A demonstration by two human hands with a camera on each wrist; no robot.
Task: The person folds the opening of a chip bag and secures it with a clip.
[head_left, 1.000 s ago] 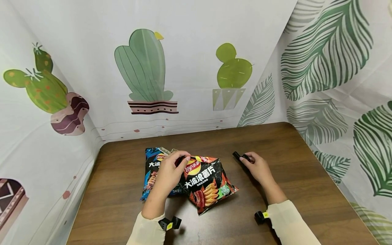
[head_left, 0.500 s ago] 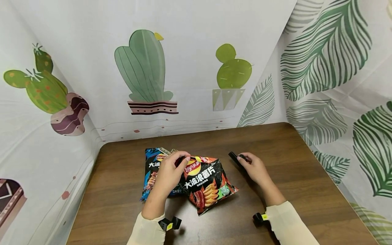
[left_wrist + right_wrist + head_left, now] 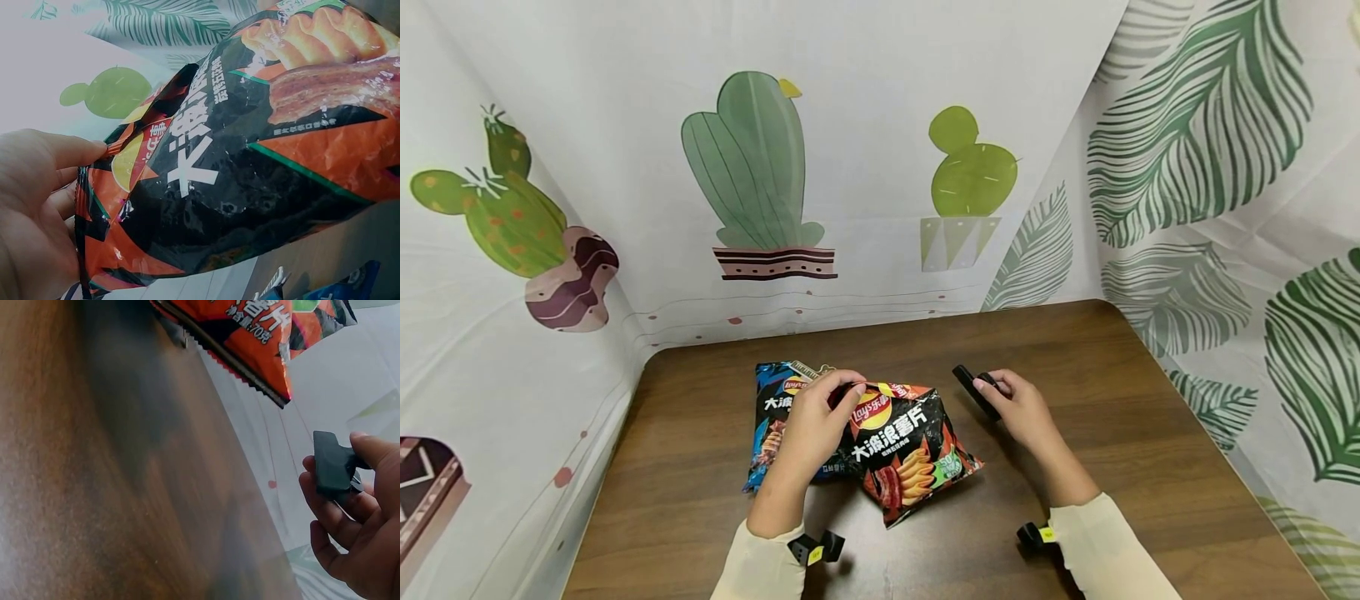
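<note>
My left hand (image 3: 811, 423) pinches the top edge of a black and orange bag of potato chips (image 3: 898, 446), which tilts up from the table. In the left wrist view the thumb and fingers (image 3: 44, 206) grip the crumpled top of this chip bag (image 3: 231, 169). To the right of the bag, my right hand (image 3: 1026, 412) holds a black bag clip (image 3: 976, 392) between thumb and fingers, apart from the bag. The right wrist view shows the clip (image 3: 331, 464) with the thumb on its handle. Whether its jaws are parted I cannot tell.
A blue and black chip bag (image 3: 769, 417) lies on the wooden table (image 3: 685, 467) behind the left hand, partly hidden. A gold-coloured, ruler-like piece (image 3: 808, 369) sits at its top edge. A printed cloth (image 3: 880, 167) hangs behind the table.
My right hand has moved a little left with the clip, closer to the orange bag, and the clip has turned slightly. My left hand and both bags stay put.
</note>
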